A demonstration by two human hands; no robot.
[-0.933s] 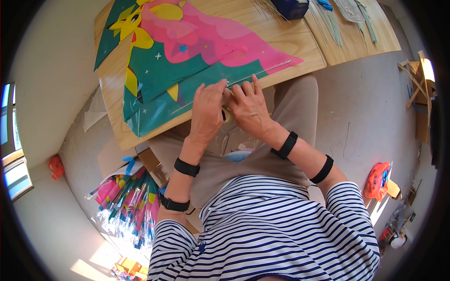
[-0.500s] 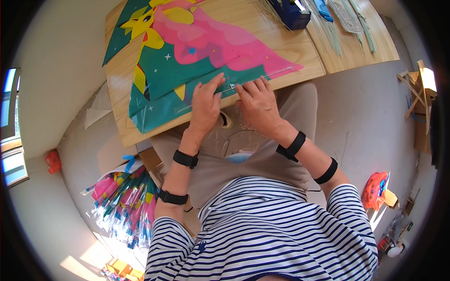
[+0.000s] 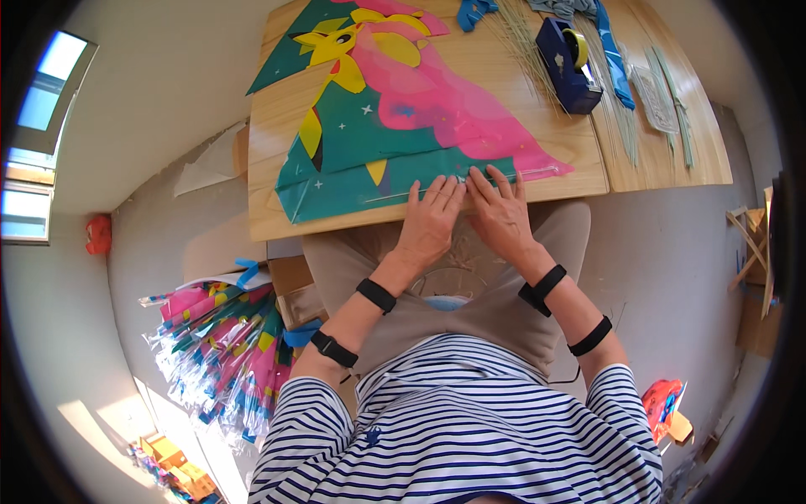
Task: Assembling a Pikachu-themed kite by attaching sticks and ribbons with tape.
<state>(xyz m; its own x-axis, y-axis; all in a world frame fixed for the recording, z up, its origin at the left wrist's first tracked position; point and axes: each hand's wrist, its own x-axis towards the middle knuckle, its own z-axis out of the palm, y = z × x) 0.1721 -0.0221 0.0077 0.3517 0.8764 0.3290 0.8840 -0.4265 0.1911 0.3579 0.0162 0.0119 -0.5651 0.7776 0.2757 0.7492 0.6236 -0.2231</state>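
A triangular kite sheet (image 3: 336, 133), green and pink with a yellow cartoon animal, lies on the wooden table in front of me. Along its near edge runs a thin pale rod (image 3: 537, 170), partly hidden under my fingers. My left hand (image 3: 432, 220) rests palm down on this edge, fingers stretched out over the rod. Close beside it, my right hand (image 3: 502, 212) also lies flat, its fingers slightly spread on the edge. A small clear piece (image 3: 461, 178) shows between the two hands' fingertips, too small to make out.
A dark blue tape dispenser (image 3: 571, 71) stands at the back right of the table (image 3: 537, 126). Around it lie thin sticks (image 3: 520, 50), a blue strip (image 3: 617, 71) and a clear tray (image 3: 653, 101). Bundled colourful kites (image 3: 222, 353) are on the floor at left.
Both hands have flattened onto the kite's near edge, where the fingers were bent around the rod before. My view has shifted, so the table sits further right.
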